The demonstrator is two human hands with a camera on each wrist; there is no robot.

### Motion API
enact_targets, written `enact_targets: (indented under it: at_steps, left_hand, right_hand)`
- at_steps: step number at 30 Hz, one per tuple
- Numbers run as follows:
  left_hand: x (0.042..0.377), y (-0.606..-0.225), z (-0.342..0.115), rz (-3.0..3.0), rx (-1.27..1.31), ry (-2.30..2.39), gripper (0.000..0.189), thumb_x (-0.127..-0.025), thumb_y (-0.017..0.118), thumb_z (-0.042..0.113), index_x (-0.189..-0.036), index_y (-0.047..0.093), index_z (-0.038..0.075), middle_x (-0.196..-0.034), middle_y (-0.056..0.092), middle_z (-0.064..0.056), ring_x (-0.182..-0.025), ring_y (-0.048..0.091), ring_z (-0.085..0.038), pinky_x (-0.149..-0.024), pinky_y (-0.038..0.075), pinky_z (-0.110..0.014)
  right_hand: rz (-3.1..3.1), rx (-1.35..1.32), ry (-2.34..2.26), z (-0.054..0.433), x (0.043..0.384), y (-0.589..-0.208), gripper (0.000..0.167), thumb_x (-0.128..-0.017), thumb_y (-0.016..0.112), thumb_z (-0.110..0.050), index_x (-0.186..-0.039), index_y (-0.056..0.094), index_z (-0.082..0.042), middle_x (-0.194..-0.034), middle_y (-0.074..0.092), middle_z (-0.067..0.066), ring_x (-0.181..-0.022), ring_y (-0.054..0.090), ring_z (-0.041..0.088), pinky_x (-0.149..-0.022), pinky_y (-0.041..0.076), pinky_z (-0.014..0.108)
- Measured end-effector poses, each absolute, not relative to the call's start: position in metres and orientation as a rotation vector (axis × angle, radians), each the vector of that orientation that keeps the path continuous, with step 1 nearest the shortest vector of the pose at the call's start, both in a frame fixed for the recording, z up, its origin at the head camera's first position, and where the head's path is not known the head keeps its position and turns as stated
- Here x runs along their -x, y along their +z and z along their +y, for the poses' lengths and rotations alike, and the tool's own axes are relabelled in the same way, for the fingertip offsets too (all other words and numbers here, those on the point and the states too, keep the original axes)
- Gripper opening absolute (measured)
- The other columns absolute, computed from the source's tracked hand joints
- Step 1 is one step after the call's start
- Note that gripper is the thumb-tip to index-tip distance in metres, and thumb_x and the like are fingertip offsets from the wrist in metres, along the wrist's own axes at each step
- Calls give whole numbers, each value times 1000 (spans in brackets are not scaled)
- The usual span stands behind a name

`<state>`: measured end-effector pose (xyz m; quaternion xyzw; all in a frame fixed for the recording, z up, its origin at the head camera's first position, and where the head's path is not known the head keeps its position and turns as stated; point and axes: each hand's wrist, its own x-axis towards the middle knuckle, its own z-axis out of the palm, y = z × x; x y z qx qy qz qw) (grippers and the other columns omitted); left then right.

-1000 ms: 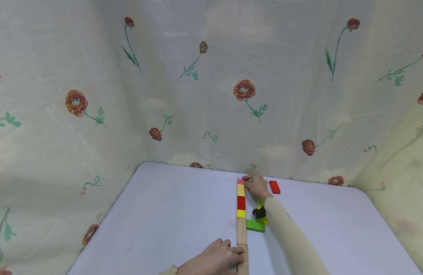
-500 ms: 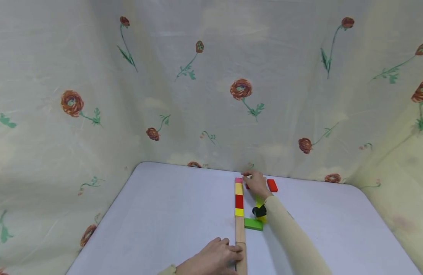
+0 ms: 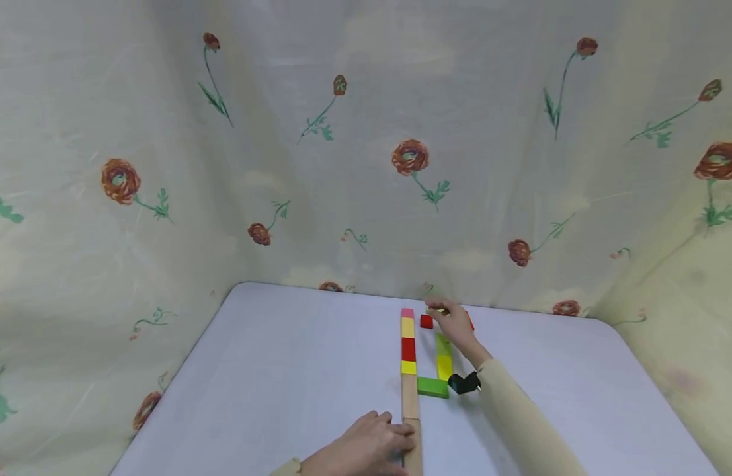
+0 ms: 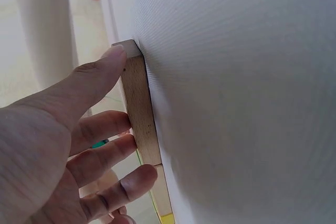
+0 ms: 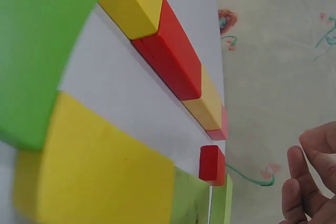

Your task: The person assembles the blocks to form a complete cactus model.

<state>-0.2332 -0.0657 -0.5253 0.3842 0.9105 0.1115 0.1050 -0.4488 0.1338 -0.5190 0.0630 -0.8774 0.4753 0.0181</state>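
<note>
Head view: left hand [image 3: 368,443] rests loosely on a wooden block [image 3: 415,457], likely light, stiff, side-graspable; beyond it, empty right hand [image 3: 455,325].

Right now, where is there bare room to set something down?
Bare: left of the block row, beyond the left hand to the left edge of the table; also right of the right sleeve. Crowded: right of the row, with a green block, yellow block, red block and the right hand.
</note>
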Motion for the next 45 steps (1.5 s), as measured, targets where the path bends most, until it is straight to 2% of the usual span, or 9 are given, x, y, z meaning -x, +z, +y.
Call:
enact_targets:
  at_steps: [2, 9, 15, 20, 24, 29, 34, 41, 45]
  left_hand:
    - [233, -525, -65, 2689, -1147, 328, 46, -75, 64, 53, -117, 61, 34, -119, 57, 19, -77, 45, 0, -68, 41, -21]
    - [231, -524, -64, 2712, -1183, 349, 47, -75, 64, 55, -116, 62, 33, -119, 57, 18, -76, 46, 0, -66, 41, -21]
    - [230, -526, -60, 2721, -1177, 352, 48, -74, 65, 55, -116, 63, 33, -118, 58, 18, -77, 46, 1, -68, 42, -22]
    - [230, -525, -58, 2696, -1121, 363, 49, -73, 65, 55, -117, 62, 34, -118, 57, 20, -79, 47, 1, -72, 44, -24]
    - [231, -525, -57, 2710, -1129, 360, 50, -73, 64, 57, -116, 62, 33, -118, 57, 19, -77, 47, 1, -66, 41, -21]
    - [230, -524, -56, 2711, -1123, 369, 51, -73, 63, 58, -117, 62, 32, -120, 56, 19, -78, 46, 2, -63, 38, -19]
    - [230, -522, -54, 2707, -1088, 379, 53, -72, 62, 60, -117, 62, 32, -118, 56, 21, -79, 46, 1, -67, 40, -20]
    - [234, -520, -53, 2730, -1073, 409, 44, -74, 56, 63, -101, 70, 31, -104, 62, 21, -72, 46, 1, -63, 40, -18]
    - [242, -512, -47, 2730, -1053, 397, 32, -77, 61, 55, -91, 72, 29, -82, 62, 22, -66, 43, -1, -60, 36, -20]
  right_hand:
    - [-2704, -197, 1492, 138, 441, -519, 26, -92, 53, -23, -116, 60, -16, -114, 58, 5, -98, 46, 23, -79, 43, 31]
    - [-2633, -161, 1479, 152, 421, -532, 25, -91, 56, -16, -115, 59, -11, -111, 58, 6, -94, 46, 22, -66, 46, 34]
    - [-2664, -71, 1569, 167, 402, -539, 27, -90, 52, -9, -117, 57, -9, -118, 57, 9, -100, 46, 24, -82, 41, 30]
    - [-2686, 5, 1622, 176, 390, -547, 29, -89, 51, -10, -118, 56, -9, -119, 56, 10, -101, 45, 24, -82, 40, 31]
    - [-2678, 53, 1686, 179, 385, -556, 34, -86, 53, -10, -120, 54, -10, -120, 55, 9, -102, 44, 24, -82, 40, 32]
    - [-2676, 67, 1750, 180, 382, -567, 40, -82, 56, -7, -122, 53, -11, -124, 53, 7, -106, 44, 25, -89, 37, 38]
    - [-2680, 24, 1735, 179, 381, -571, 43, -79, 58, -3, -121, 54, -11, -125, 54, 7, -110, 43, 25, -96, 32, 43]
    - [-2674, -24, 1656, 171, 382, -574, 41, -78, 58, -2, -118, 56, -9, -122, 56, 8, -108, 44, 27, -95, 33, 45]
    - [-2679, -13, 1612, 170, 380, -574, 39, -79, 57, -5, -118, 56, -11, -121, 56, 6, -107, 43, 26, -94, 33, 44]
